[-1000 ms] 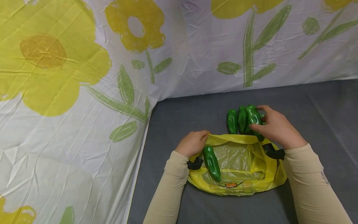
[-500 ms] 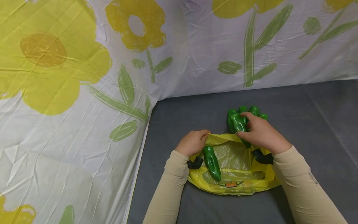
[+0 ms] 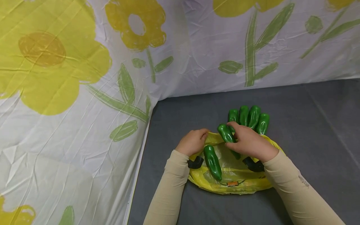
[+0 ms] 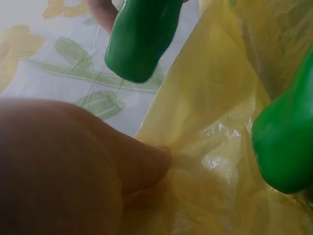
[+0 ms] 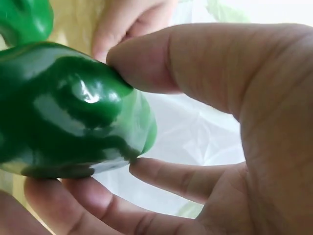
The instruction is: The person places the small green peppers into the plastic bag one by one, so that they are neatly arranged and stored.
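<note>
A yellow plastic bag [image 3: 202,180] lies with its mouth spread wide in the head view. My left hand [image 3: 192,143] pinches its back left rim; in the left wrist view the thumb [image 4: 142,164] presses on the yellow film. Inside the bag, at the left, rests one glossy green pepper [image 3: 212,163]. My right hand [image 3: 250,142] holds another green pepper [image 3: 226,132] over the back of the bag's mouth, tilted with its lower end toward the inside. The right wrist view shows that pepper [image 5: 73,112] between thumb and fingers.
Several more green peppers [image 3: 243,115] lie side by side on the dark grey table [image 3: 191,114], just behind the bag. Flower-printed white cloth [image 3: 194,72] hangs along the back and left of the table. Each wrist wears a black camera mount [image 3: 196,162].
My right hand has carried its pepper leftward and toward me, from above the row to over the bag's mouth. The left hand has stayed at the rim.
</note>
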### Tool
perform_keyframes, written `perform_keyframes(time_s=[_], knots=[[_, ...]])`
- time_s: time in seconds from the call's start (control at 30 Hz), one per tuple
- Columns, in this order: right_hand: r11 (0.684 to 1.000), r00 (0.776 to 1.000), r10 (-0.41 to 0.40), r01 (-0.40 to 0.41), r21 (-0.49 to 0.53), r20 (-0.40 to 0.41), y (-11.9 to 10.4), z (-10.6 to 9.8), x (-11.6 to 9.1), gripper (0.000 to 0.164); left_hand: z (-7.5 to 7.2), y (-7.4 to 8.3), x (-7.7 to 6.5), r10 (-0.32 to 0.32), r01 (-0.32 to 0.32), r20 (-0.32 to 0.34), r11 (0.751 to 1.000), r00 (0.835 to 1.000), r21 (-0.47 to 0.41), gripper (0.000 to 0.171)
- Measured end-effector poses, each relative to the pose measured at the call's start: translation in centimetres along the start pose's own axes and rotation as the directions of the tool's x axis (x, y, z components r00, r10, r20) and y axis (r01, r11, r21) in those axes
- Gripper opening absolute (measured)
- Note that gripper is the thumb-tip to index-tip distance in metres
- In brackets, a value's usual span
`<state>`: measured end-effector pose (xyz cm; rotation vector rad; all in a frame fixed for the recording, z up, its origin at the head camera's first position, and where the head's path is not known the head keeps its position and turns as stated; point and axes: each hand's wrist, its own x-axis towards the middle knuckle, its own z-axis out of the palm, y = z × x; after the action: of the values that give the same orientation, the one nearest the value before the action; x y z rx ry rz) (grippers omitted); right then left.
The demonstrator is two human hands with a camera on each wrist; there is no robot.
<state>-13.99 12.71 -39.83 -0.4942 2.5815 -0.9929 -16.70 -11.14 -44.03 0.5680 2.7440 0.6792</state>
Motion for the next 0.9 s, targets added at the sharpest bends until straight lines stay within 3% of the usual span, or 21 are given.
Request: perform_keyframes(time_s=[0.4, 0.9], knots=[[0.995, 0.992, -0.084, 0.089, -0.046, 0.092, -0.9, 1.8, -0.4, 0.071, -0.2, -0.1, 0.0, -0.011, 0.011, -0.014, 1.000, 1.000, 0.013, 0.036], [0.995, 0.993, -0.062, 0.070, -0.077, 0.099, -0.2, 4.1, 0.7, 0.070, -0.3, 0.1, -0.1, 0.018, -0.018, -0.008, 1.000, 1.000, 0.009, 0.036]])
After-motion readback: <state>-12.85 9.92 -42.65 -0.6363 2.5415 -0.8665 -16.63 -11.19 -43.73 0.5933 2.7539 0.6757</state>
